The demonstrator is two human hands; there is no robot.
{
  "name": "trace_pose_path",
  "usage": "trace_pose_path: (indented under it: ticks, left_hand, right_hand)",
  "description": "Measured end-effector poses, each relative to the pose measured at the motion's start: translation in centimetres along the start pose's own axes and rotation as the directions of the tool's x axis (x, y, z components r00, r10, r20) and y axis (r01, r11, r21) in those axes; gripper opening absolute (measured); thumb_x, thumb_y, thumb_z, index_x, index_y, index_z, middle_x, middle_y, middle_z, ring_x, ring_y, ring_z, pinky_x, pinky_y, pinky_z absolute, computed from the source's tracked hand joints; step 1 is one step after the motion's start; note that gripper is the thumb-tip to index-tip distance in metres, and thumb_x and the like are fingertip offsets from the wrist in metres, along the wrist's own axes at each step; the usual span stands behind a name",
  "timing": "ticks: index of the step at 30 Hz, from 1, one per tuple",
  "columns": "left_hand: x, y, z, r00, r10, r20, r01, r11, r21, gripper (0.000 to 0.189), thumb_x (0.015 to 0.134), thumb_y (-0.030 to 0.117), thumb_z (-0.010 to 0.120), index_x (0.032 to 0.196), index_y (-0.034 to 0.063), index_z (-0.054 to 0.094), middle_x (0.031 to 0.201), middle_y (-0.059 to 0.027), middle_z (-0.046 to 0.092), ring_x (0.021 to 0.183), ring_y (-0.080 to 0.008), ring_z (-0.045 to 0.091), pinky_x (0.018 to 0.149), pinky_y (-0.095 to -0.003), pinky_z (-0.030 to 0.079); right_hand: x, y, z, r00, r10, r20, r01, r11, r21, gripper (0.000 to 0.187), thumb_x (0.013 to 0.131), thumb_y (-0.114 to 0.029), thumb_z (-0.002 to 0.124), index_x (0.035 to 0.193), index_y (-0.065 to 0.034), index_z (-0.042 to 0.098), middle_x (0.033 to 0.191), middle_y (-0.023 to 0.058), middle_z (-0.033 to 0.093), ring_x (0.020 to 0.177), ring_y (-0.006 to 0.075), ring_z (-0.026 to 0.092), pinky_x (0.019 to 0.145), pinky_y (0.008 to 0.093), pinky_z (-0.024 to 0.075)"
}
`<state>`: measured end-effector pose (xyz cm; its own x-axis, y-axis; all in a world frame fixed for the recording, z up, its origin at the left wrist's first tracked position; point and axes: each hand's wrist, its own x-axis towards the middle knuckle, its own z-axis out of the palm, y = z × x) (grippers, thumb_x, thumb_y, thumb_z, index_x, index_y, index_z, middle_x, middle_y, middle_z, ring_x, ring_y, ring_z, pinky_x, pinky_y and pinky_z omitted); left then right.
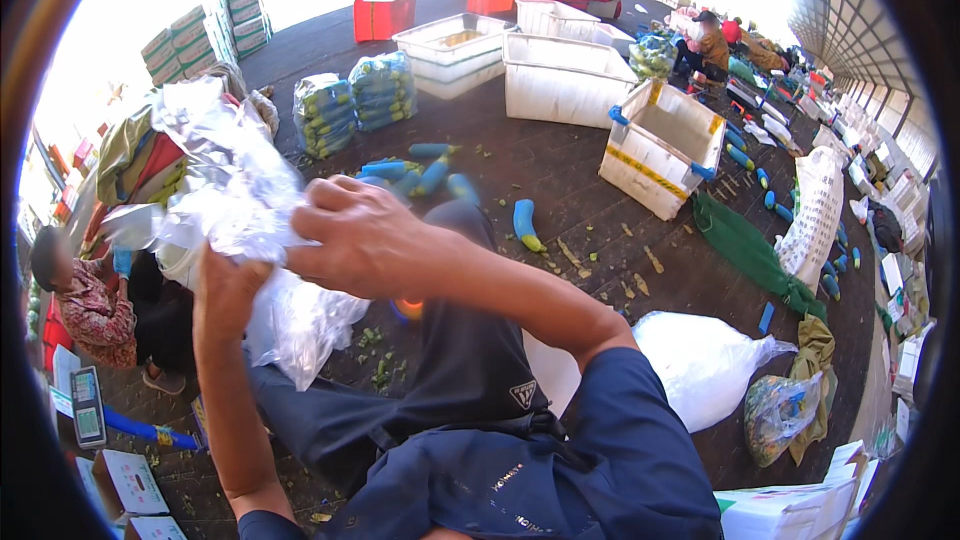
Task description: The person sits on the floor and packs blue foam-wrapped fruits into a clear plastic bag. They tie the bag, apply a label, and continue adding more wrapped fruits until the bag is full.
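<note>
A crumpled sheet or bag of clear plastic film (244, 214) is bunched between my two hands, in front of my left side. My left hand (231, 281) grips it from below, thumb up. Pinched on its right edge is my right hand (360, 240), fingers curled and slightly blurred. More of the clear plastic (311, 322) hangs below my wrists over my left leg. Beyond my knee, several green vegetables in blue sleeves (429, 178) lie on the dark floor, and a single one (526, 225) rests farther right.
Two packed clear bags of vegetables (382, 92) stand ahead. White plastic tubs (566, 82) and a taped crate (660, 150) are beyond. A seated person (97, 300) is at left, near a digital scale (88, 405). A stuffed white bag (705, 367) lies at my right.
</note>
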<state>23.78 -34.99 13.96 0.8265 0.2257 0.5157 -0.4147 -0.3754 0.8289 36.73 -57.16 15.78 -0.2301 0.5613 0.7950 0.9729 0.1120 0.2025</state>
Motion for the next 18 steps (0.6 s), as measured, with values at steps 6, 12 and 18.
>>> trace_pose_path:
  ticks: [6, 12, 18]
  left_hand:
    - [-1.6, 2.2, -8.2, 0.9, 0.024, -0.435, 0.113, 0.952, 0.284, 0.027, 0.094, 0.011, 0.065, 0.116, -0.0021, 0.074, 0.112, -0.0125, 0.077, 0.101, -0.0201, 0.071, 0.093, -0.0345, 0.054]
    - [-3.0, 2.8, -13.8, 0.772, 0.234, -0.591, 0.056, 0.901, 0.43, 0.046, 0.101, 0.038, 0.066, 0.128, 0.0005, 0.07, 0.122, -0.0138, 0.074, 0.114, -0.0272, 0.067, 0.1, -0.0372, 0.048]
    - [-6.8, 0.9, -15.2, 0.65, -0.026, -0.759, 0.415, 0.85, 0.326, 0.048, 0.101, 0.042, 0.066, 0.118, -0.0024, 0.074, 0.112, -0.0113, 0.076, 0.106, -0.0234, 0.071, 0.089, -0.0339, 0.054]
  right_hand:
    - [4.5, 1.6, 3.9, 0.993, -0.049, 0.108, 0.053, 0.998, -0.033, 0.043, 0.094, -0.036, 0.067, 0.136, -0.0268, 0.068, 0.116, 0.0028, 0.065, 0.111, 0.0253, 0.062, 0.104, 0.0419, 0.0474]
    - [5.0, 5.2, 1.1, 0.91, 0.406, -0.082, -0.379, 0.896, 0.231, 0.025, 0.091, -0.011, 0.076, 0.115, -0.0061, 0.076, 0.098, 0.0055, 0.072, 0.086, 0.02, 0.068, 0.081, 0.0327, 0.0538]
    - [4.2, 5.9, 1.8, 0.811, 0.581, -0.061, -0.541, 0.786, 0.3, 0.02, 0.088, -0.009, 0.077, 0.107, -0.0009, 0.077, 0.088, 0.0043, 0.069, 0.079, 0.0111, 0.063, 0.076, 0.0272, 0.0506]
